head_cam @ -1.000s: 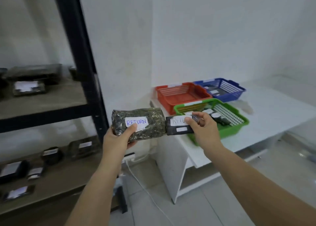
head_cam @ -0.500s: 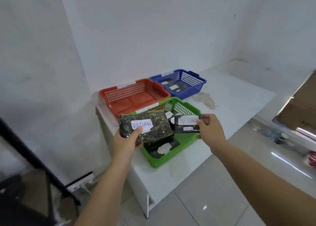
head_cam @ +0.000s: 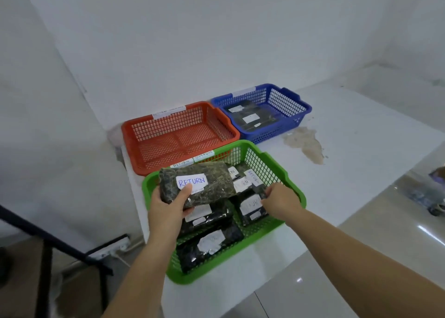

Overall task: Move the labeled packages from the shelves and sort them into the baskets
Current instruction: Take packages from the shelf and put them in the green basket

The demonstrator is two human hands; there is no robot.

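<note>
Hands: your left hand (head_cam: 168, 203) grips the RETURN package (head_cam: 196, 185) over the green basket (head_cam: 277, 171); your right hand (head_cam: 280, 201) rests on a small package (head_cam: 251, 208) inside, grip unclear.
Risk: dropped carelessly, it covers labels beneath.

Dark packages (head_cam: 209, 243) crowd the green basket (head_cam: 287, 184) at the table's near left, leaving bare mesh only at its far right corner. Behind it, the orange basket (head_cam: 134, 146) lies open from above, while packages fill the blue basket (head_cam: 301, 106); the white tabletop (head_cam: 361, 154) to the right is open.
</note>
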